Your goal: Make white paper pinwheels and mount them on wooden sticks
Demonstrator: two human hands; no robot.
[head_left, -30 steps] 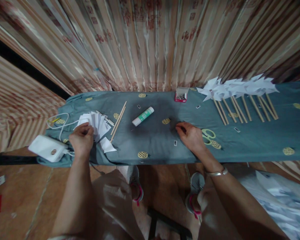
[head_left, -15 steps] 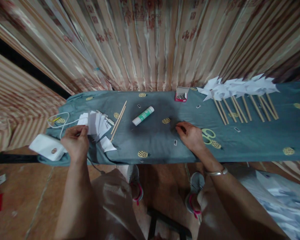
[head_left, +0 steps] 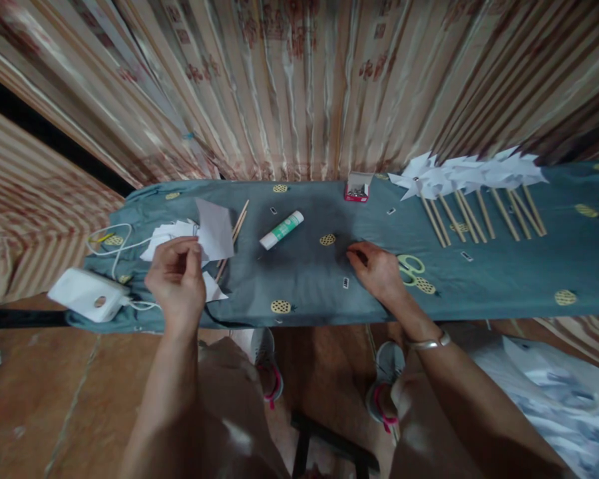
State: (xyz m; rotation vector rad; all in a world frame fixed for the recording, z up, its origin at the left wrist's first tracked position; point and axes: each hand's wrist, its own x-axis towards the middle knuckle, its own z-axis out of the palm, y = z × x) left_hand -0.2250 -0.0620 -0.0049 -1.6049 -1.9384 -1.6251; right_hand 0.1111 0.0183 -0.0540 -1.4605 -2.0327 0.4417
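Note:
Pinched between the thumb and fingers of my left hand (head_left: pixel 177 276) is a square sheet of white paper (head_left: pixel 215 231), raised above the left part of the cloth-covered table. Behind that hand lies a loose pile of white paper pieces (head_left: pixel 160 241), partly covered by it. A few thin wooden sticks (head_left: pixel 240 219) lie just beyond the sheet, their lower parts hidden by it. My right hand (head_left: pixel 375 269) rests on the cloth with curled fingers; its fingertips are closed, and whether they hold anything small is hidden. Beside its wrist lie green-handled scissors (head_left: pixel 410 267).
A glue stick (head_left: pixel 282 230) lies mid-table, with a small open red box of metal pins (head_left: pixel 357 189) behind it. Several paper pinwheels (head_left: pixel 472 176) on sticks lie at the right. A white power bank (head_left: pixel 87 295) with a cable sits at the left edge. Curtains hang behind.
My left hand has moved right, lifting a sheet of paper off the pile. My right hand stays in the same place on the cloth. The view has shifted slightly.

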